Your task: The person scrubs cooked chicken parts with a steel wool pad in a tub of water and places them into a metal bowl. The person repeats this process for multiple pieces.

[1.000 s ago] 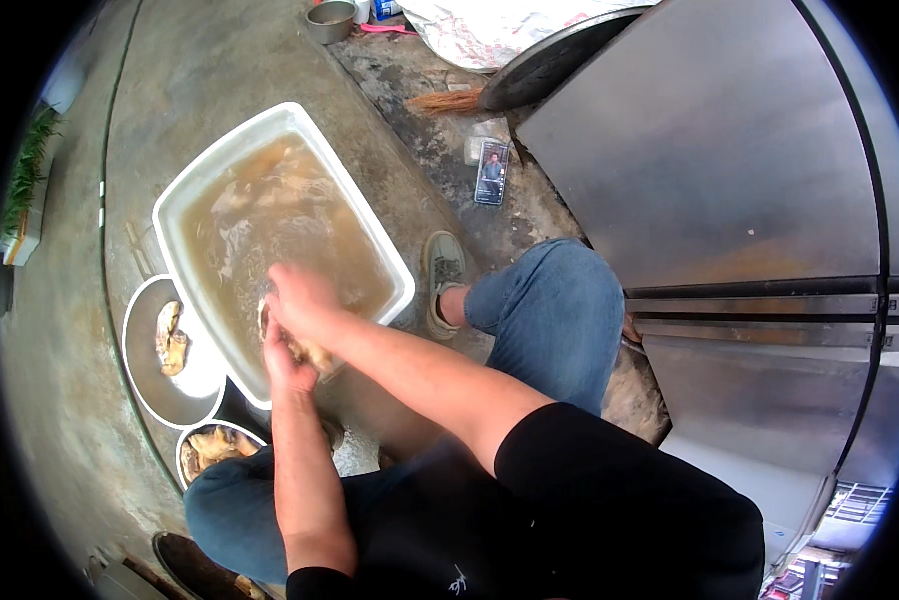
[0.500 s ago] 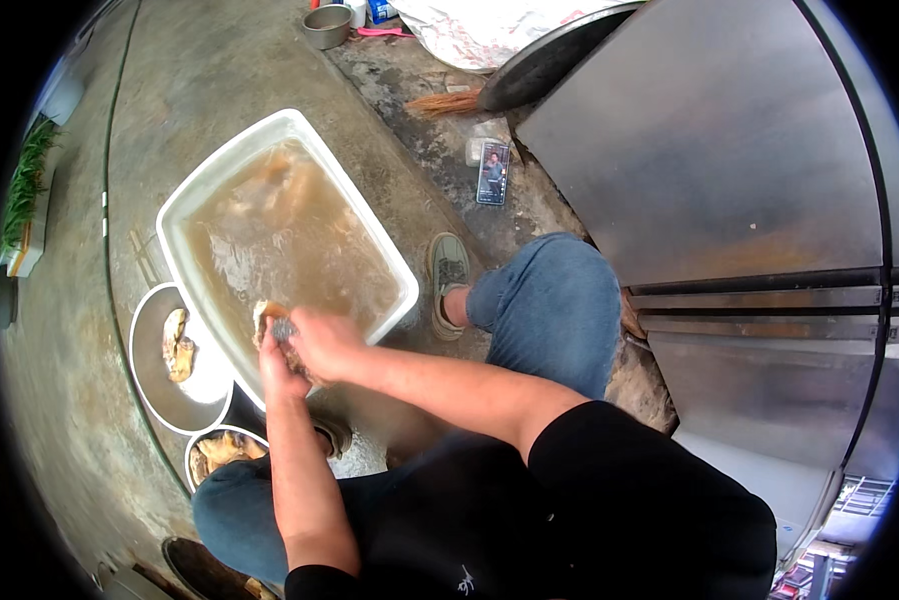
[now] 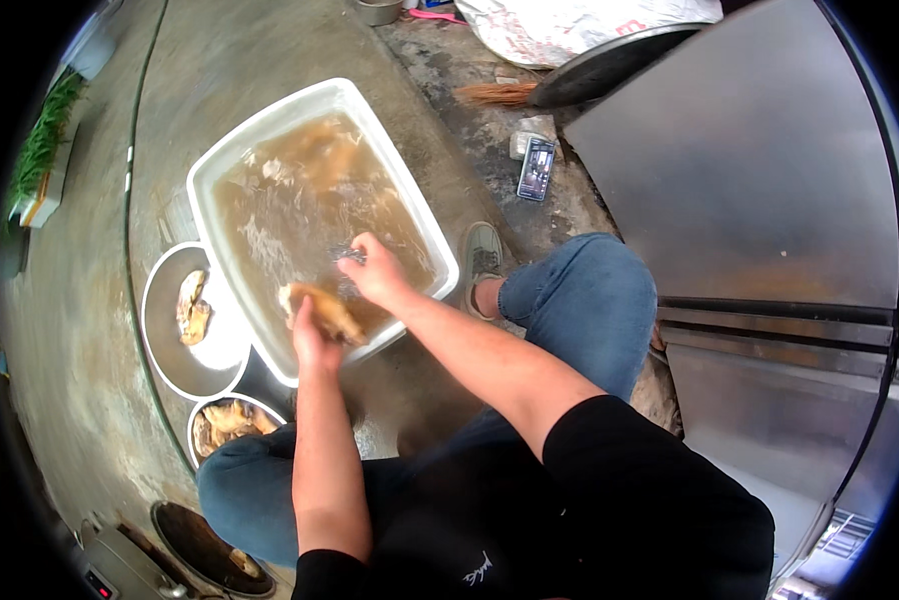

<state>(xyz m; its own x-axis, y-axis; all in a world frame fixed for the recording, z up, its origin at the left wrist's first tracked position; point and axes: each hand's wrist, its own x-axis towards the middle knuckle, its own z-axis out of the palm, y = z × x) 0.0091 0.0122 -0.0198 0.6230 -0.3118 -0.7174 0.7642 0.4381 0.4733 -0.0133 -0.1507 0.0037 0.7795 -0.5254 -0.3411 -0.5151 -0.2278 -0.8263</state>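
Note:
My left hand (image 3: 314, 338) grips a yellow-brown piece of meat that looks like a trotter (image 3: 341, 318), over the near side of a white rectangular tub (image 3: 444, 262). Just beyond it and to the right, my right hand (image 3: 379, 274) is closed on a grey metal scourer (image 3: 349, 256), apart from the meat. Murky brown water (image 3: 279, 215) fills much of the tub. Paler pieces (image 3: 324, 150) show blurred beneath its surface at the far end.
Left of the tub stands a round metal bowl (image 3: 169, 345) with meat inside; a smaller bowl of several pieces (image 3: 231, 422) sits nearer. A hose (image 3: 129, 210) crosses the floor. To the right are a phone (image 3: 536, 170), a broom (image 3: 497, 94) and a steel cabinet (image 3: 749, 170).
My right hand with the scourer has come away from the meat, moving up and right. The piece in my left hand now shows more fully. The whole view has shifted slightly.

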